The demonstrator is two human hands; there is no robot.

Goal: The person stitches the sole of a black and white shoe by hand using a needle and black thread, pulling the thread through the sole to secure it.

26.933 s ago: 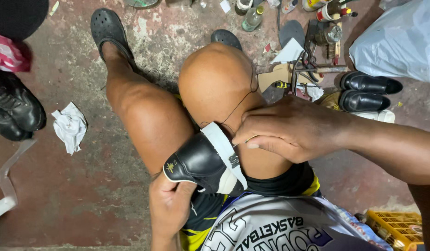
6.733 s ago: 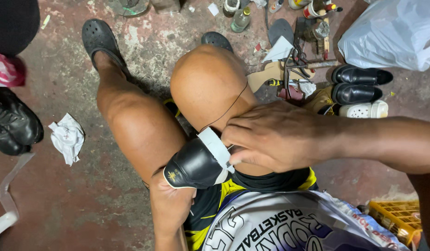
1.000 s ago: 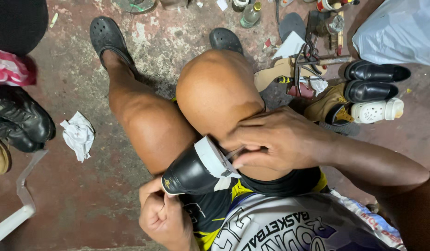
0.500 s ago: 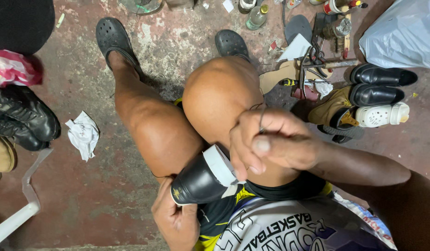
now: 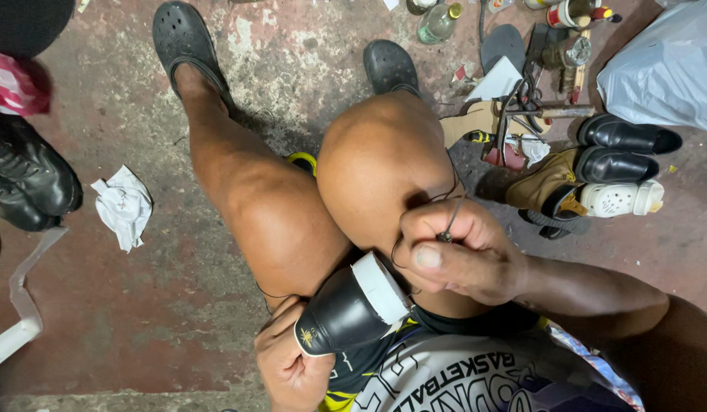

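Black shoe point(image 5: 346, 313) clamped between my thighs, left hand point(image 5: 292, 366) gripping its toe. Right hand point(image 5: 460, 255) has come up off the white sole, fingers point(image 5: 430, 255) pinched on needle and thread point(image 5: 450, 217): stitch pulled through.

The black shoe's point(image 5: 346, 309) heel (behind the left hand point(image 5: 292, 366)) stays hidden.

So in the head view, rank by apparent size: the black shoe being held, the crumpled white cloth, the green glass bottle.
1. black shoe, though nearest the camera, so unsure
2. crumpled white cloth
3. green glass bottle
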